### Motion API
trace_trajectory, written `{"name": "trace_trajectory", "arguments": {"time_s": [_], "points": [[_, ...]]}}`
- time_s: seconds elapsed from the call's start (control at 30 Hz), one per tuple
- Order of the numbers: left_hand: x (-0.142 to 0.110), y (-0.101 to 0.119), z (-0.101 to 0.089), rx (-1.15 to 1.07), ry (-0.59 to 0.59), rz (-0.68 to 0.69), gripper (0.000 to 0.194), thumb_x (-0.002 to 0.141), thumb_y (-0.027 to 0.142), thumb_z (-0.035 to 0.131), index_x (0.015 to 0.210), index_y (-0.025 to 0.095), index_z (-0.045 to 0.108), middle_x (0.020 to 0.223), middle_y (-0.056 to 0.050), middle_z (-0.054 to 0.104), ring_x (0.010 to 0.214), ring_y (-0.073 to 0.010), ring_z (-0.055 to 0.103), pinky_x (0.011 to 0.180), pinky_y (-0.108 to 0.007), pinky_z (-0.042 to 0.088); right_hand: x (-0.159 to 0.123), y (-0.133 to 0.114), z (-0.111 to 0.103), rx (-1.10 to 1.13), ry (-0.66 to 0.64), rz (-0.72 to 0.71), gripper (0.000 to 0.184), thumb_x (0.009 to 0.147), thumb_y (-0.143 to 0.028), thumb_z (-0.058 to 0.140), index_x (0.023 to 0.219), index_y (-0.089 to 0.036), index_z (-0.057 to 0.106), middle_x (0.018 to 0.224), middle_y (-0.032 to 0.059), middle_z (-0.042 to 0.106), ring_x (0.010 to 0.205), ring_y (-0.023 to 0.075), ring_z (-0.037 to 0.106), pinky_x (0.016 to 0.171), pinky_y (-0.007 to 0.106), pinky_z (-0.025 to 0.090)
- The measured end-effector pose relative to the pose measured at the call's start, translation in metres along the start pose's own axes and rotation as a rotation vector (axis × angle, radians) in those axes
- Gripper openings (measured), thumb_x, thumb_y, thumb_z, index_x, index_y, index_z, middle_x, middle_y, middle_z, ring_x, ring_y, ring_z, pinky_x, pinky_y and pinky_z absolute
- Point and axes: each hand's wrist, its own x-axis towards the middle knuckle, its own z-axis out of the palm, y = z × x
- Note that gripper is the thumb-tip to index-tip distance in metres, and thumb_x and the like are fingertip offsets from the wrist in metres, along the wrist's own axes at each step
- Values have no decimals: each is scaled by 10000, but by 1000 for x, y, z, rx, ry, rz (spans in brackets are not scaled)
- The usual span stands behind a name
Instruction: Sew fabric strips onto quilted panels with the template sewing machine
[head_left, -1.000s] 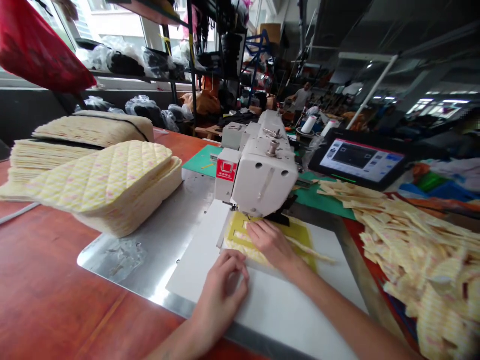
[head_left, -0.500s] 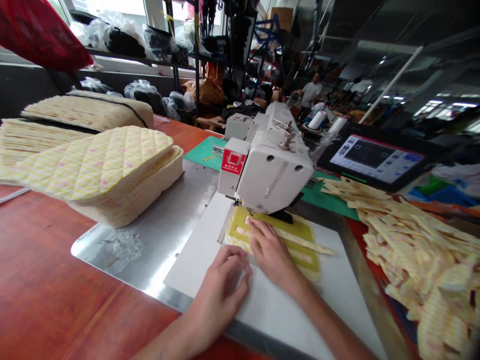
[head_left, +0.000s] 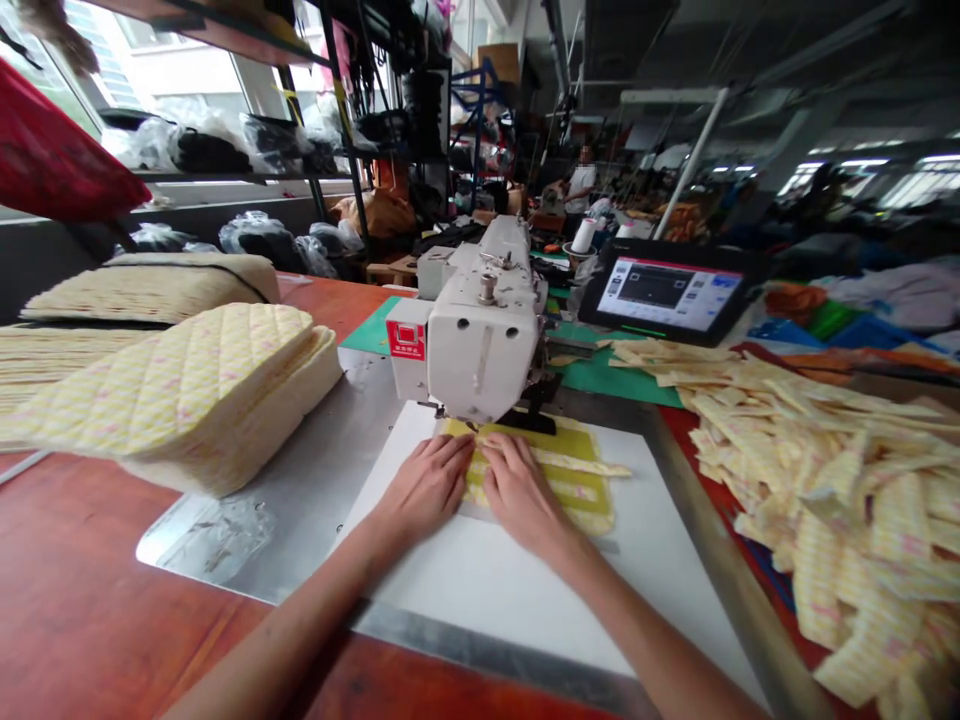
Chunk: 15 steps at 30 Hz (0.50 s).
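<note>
At centre left, a person's left hand (head_left: 424, 488) lies palm down, fingers close together and slightly bent, tips on the left part of a yellow slotted sheet (head_left: 581, 445). Whether those tips pinch anything cannot be told. Just beside it, the right hand (head_left: 525, 492) is half curled, its fingertips at the left end of a narrow cloth strip (head_left: 592, 465); a firm grip cannot be made out. The strip lies across the sheet, its free end reaching past the sheet's right edge. Patterned cloth (head_left: 581, 492) shows through a nearer slot.

Lining up the strip seems to call for light, even pressure, the strip flat and straight, and fingertips kept out from under the sewing machine (head_left: 480, 350), whose head stands just beyond them.

As for room, a tall stack of quilted pieces (head_left: 225, 390) sits far left, overlapping the metal plate (head_left: 352, 420). Bare metal separates it from the white board (head_left: 465, 570), which is open on the near side, under the forearms. The far side is tight against the machine. To the right, past the board's edge, a heap of loose cloth pieces (head_left: 825, 480) spreads.
</note>
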Motion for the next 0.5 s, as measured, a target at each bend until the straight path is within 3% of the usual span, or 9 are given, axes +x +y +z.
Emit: {"name": "trace_trajectory", "arguments": {"time_s": [0.1, 0.23, 0.4, 0.5], "points": [[-2, 3, -2, 39, -4, -56, 360, 1022, 218, 436, 1321, 146, 623, 1187, -143, 629, 1082, -294, 556, 955, -473, 490, -3, 0, -4, -59, 2, -6, 372, 965, -105, 460, 1288, -151, 638, 1247, 135, 656, 1174, 294, 588, 1063, 522, 512], [-2, 6, -3, 52, 5, -89, 386, 1027, 226, 433, 1373, 164, 592, 1097, -125, 592, 996, -278, 539, 882, -442, 478, -12, 5, -14, 34, -16, -15, 431, 974, -101, 432, 1366, -189, 589, 1332, 117, 650, 1244, 258, 586, 1099, 491, 496], [4, 11, -1, 31, 17, -63, 275, 1022, 241, 442, 1102, 153, 690, 939, -98, 613, 891, -253, 570, 799, -391, 462, -22, 16, -22, 107, -70, 44, 482, 949, -82, 396, 1394, -215, 526, 1395, 102, 627, 1301, 230, 579, 1114, 471, 486], [9, 10, 2, 17, 44, -70, 277, 1024, 254, 444, 1054, 158, 702, 869, -85, 651, 820, -236, 606, 778, -382, 460, -20, 23, -23, 135, -96, 82, 463, 940, -67, 374, 1361, -211, 503, 1373, 107, 634, 1278, 216, 596, 1081, 438, 502]]}}
